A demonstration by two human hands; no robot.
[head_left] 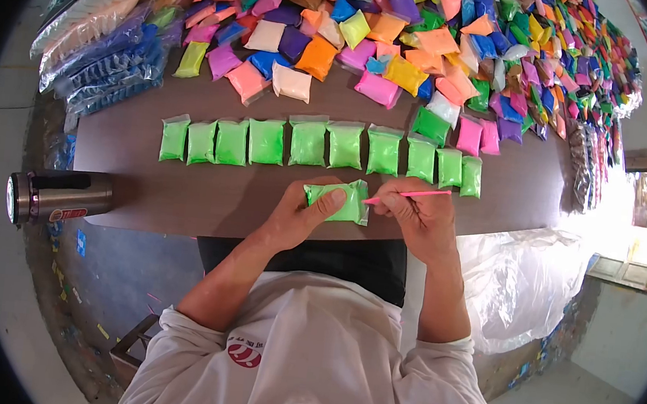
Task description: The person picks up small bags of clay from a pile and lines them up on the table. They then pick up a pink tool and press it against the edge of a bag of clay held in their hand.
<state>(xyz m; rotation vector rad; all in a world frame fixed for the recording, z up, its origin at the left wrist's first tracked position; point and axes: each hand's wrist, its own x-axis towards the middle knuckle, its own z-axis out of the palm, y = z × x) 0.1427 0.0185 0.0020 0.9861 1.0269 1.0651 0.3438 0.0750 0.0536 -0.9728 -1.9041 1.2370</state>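
Brown tabletop (131, 176) fills my head view, loose heap of coloured packets (387, 29) from 11 to 2 o'clock, too many and too overlapped to count. Clock is centred on the held green packet (350, 209), 12 straight ahead of the wearer. Big clear bags (115, 65) at 10, count unclear. One steel flask (71, 192) lying on its side at 9, one plastic sheet (517, 291) at 4. Row of green packets (267, 142) runs 10 to 2 through 12: I count ten, upper edges facing away. Lined up side by side, I'd say, so each stays distinct from the mixed heap. Two pink packets (479, 136) at 2, just beyond the row's right end. Held one makes eleven light green. It's over the table's near side, pinched in the left hand (303, 209), thumb on top, fingers underneath; reads as steadying it, right edge exposed. Right hand (419, 217) has thumb and fingers closed on one pink stick (418, 193), tip at that edge. Can't confirm contact.
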